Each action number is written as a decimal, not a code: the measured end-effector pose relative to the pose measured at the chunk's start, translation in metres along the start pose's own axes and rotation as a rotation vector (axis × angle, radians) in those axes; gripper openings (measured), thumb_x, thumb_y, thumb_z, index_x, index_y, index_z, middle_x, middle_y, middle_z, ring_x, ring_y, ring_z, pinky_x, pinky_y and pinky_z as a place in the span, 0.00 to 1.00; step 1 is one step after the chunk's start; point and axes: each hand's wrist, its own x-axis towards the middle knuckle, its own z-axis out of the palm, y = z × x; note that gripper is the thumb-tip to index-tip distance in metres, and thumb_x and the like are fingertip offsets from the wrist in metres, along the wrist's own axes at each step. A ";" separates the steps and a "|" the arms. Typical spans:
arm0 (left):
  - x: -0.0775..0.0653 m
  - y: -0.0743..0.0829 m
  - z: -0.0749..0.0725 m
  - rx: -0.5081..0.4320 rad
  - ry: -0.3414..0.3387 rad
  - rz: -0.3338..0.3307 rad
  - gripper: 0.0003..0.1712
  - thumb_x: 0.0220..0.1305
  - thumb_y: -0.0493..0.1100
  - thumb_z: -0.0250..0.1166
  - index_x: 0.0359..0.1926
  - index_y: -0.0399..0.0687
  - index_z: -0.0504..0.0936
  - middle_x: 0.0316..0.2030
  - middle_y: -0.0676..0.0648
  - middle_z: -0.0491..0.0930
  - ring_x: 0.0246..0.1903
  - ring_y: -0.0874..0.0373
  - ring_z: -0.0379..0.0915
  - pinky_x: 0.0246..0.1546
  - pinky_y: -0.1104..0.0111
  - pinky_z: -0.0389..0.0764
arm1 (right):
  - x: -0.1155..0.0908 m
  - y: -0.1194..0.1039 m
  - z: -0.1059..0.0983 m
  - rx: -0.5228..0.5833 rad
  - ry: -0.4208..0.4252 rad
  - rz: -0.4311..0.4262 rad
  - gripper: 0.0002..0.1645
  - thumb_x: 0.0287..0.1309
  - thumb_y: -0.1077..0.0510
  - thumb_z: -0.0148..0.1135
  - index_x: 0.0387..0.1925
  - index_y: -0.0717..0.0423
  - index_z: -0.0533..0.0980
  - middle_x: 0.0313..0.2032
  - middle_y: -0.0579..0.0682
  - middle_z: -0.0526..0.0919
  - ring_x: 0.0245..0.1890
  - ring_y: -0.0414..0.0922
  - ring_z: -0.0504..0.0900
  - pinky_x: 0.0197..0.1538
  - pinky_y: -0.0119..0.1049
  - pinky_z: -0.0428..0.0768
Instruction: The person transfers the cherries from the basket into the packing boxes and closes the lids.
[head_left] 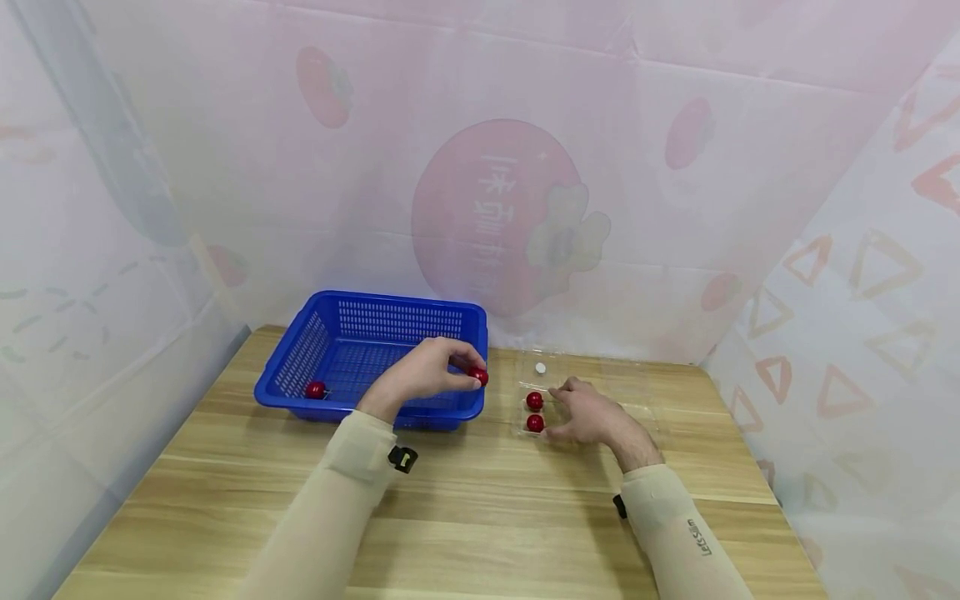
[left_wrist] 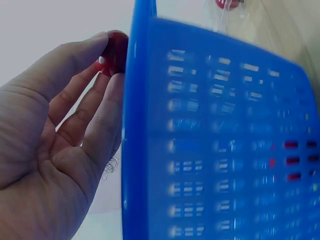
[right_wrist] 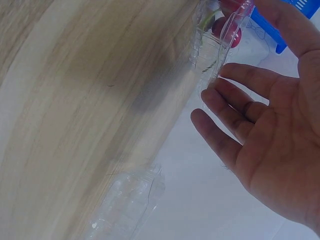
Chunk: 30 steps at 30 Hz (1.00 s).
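My left hand point(head_left: 431, 371) pinches a red cherry point(head_left: 478, 377) between thumb and fingertips above the right rim of the blue basket point(head_left: 375, 298). In the left wrist view, this cherry point(left_wrist: 118, 52) sits just beside the basket wall point(left_wrist: 200, 115). Another cherry point(head_left: 316, 390) lies inside the basket at its front left. To the right is a clear plastic box point(head_left: 519, 385) holding two cherries, one farther back point(head_left: 534, 401) and one nearer point(head_left: 536, 423). My right hand point(head_left: 592, 414) rests at the box's right side, thumb and index finger apart at its edge, the other fingers loosely extended.
A small round white thing point(head_left: 540, 368) shows at the back of the clear box. The box's transparent lid point(head_left: 641, 408) spreads to the right, hard to make out. Wooden tabletop point(head_left: 480, 517) extends toward me, and a printed cloth wall point(head_left: 637, 167) stands behind.
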 end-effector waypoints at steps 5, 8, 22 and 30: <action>0.005 0.007 0.012 -0.010 0.004 0.003 0.11 0.78 0.44 0.81 0.57 0.51 0.96 0.54 0.51 0.97 0.57 0.54 0.93 0.66 0.53 0.93 | -0.001 0.001 0.000 0.009 -0.002 0.008 0.54 0.70 0.44 0.85 0.86 0.63 0.72 0.78 0.65 0.77 0.78 0.65 0.79 0.80 0.68 0.83; 0.008 0.011 0.019 -0.033 0.004 0.017 0.10 0.78 0.43 0.81 0.56 0.50 0.95 0.54 0.49 0.98 0.60 0.52 0.94 0.69 0.50 0.92 | -0.001 0.001 0.001 0.005 -0.002 0.008 0.55 0.69 0.44 0.86 0.86 0.63 0.72 0.78 0.65 0.77 0.78 0.65 0.79 0.80 0.68 0.83; 0.026 0.027 0.054 -0.081 -0.018 0.015 0.10 0.78 0.39 0.80 0.56 0.47 0.95 0.53 0.46 0.97 0.60 0.48 0.96 0.62 0.60 0.97 | 0.001 0.002 -0.002 -0.002 0.000 0.005 0.55 0.70 0.43 0.85 0.86 0.63 0.73 0.77 0.65 0.78 0.76 0.65 0.81 0.78 0.68 0.85; 0.036 0.041 0.069 -0.032 -0.050 0.064 0.09 0.77 0.36 0.79 0.55 0.43 0.96 0.53 0.44 0.97 0.59 0.46 0.96 0.64 0.57 0.96 | 0.000 0.001 -0.001 0.001 -0.001 0.000 0.53 0.71 0.43 0.85 0.86 0.62 0.73 0.78 0.65 0.78 0.77 0.65 0.80 0.78 0.67 0.85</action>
